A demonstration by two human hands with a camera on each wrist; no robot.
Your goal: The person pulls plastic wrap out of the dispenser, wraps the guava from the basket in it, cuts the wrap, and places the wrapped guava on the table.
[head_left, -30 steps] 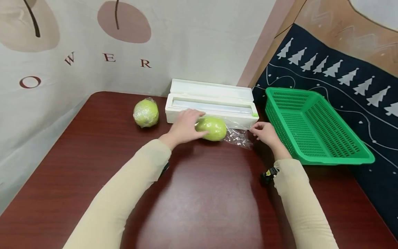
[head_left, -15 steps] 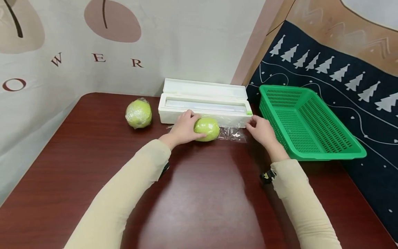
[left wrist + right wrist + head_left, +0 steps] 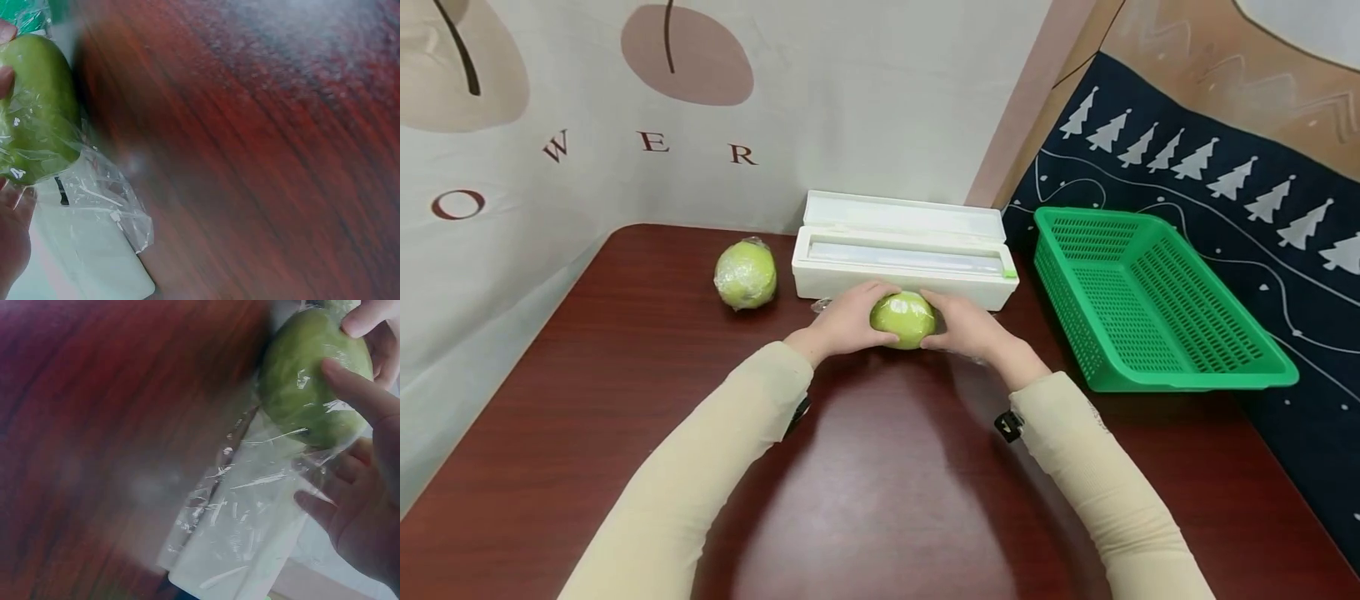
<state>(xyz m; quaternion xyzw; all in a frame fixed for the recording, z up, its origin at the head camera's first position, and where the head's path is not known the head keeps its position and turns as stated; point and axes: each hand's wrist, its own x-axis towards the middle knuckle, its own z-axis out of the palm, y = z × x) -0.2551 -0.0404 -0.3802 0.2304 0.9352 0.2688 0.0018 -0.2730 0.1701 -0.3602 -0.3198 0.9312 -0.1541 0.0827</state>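
Between my two hands at the front of the white cling film box (image 3: pixel 906 273) sits a round green fruit (image 3: pixel 903 320) with clear film over it. My left hand (image 3: pixel 848 320) holds its left side, thumb at the front. From the right, my right hand (image 3: pixel 967 328) grips it, thumb toward me and fingers behind. Loose cling film (image 3: pixel 240 494) spreads out from the fruit in the right wrist view. More film (image 3: pixel 112 194) sticks out on the other side in the left wrist view. The fruit's underside is hidden.
A second green fruit (image 3: pixel 745 275), wrapped in film, stands on the left of the dark red table (image 3: pixel 865 500). At the right is a green plastic basket (image 3: pixel 1195 383). The box's lid (image 3: pixel 902 214) is raised, against a printed cloth backdrop (image 3: pixel 880 108).
My right hand has moved left from the film at the box's right end onto the fruit's right side. My left hand has stayed on the fruit.
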